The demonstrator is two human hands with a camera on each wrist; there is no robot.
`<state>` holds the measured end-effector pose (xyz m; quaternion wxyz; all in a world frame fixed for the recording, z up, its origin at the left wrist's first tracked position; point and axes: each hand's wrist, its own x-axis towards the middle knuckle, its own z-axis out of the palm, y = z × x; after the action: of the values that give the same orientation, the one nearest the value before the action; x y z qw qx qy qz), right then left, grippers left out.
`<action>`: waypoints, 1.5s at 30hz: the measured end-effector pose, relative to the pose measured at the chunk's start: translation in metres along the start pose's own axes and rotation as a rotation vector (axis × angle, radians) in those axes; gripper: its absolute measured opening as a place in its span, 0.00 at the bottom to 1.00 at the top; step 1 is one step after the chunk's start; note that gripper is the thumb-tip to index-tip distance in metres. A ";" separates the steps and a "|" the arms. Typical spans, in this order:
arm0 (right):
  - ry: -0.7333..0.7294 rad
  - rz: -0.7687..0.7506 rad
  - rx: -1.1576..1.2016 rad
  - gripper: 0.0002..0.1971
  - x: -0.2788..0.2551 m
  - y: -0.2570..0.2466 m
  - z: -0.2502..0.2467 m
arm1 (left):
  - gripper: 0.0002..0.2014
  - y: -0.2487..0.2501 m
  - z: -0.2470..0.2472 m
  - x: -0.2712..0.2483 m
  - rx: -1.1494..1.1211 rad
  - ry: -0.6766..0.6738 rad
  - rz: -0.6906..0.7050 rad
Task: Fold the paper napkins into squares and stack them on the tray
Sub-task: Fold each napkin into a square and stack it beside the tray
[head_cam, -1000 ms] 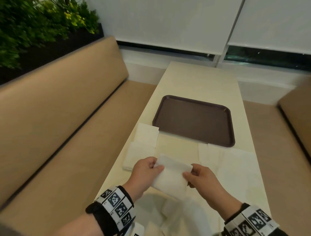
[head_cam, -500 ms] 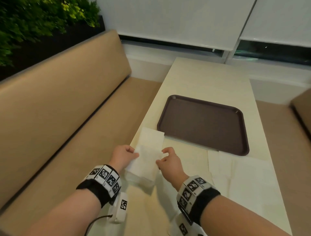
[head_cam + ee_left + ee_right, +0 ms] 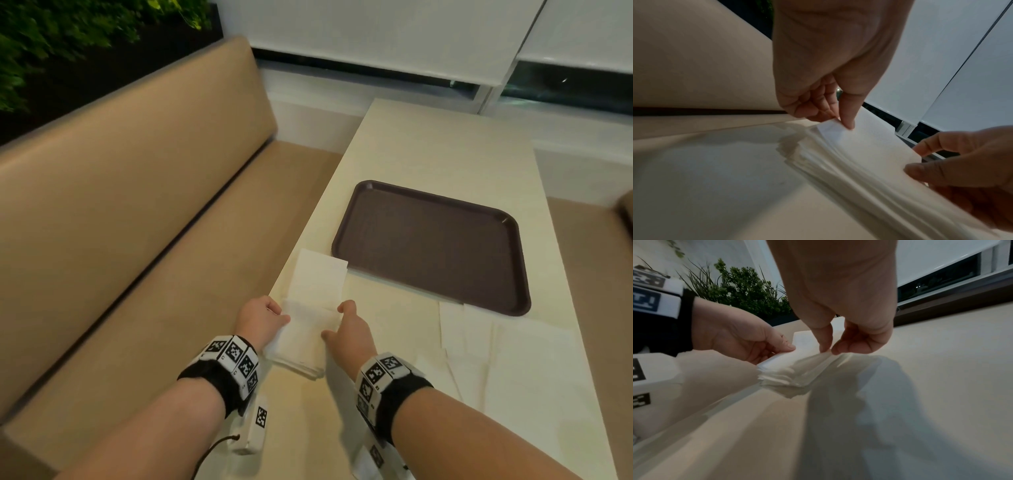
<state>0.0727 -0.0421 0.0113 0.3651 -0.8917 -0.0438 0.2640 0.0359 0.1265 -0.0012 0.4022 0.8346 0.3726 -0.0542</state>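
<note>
Folded napkin (image 3: 310,320) held between both hands atop a napkin stack (image 3: 298,359) at the table's (image 3: 428,144) near-left edge. Left hand (image 3: 262,318) and right hand (image 3: 349,334) each pinch an opposite edge. The tray (image 3: 513,291) lies beyond, apart from the hands.

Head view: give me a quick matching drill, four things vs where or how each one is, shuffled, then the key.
Things:
1. brown tray
2. folded napkin
3. flat napkins
4. left hand

States:
A. spread on the table right of the right hand
B. holds nothing, far side of the napkins
C. pinches one edge of the folded paper, thumb on top
D. held by both hands on a stack near the table's left edge

Pairs: 1-B, 2-D, 3-A, 4-C
</note>
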 end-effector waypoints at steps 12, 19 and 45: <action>0.009 0.145 0.176 0.14 0.002 0.000 0.013 | 0.10 -0.005 0.003 0.000 -0.108 -0.054 -0.125; 0.020 0.102 0.143 0.08 0.004 -0.001 0.015 | 0.09 -0.007 -0.001 -0.001 -0.100 -0.020 -0.142; 0.114 0.104 0.332 0.01 -0.129 0.083 -0.156 | 0.14 0.038 -0.026 -0.056 -0.179 0.059 0.233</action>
<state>0.0315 -0.2357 0.1050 0.4950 -0.8338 0.0673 0.2352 0.0161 0.0975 0.0623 0.4674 0.8341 0.2885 0.0509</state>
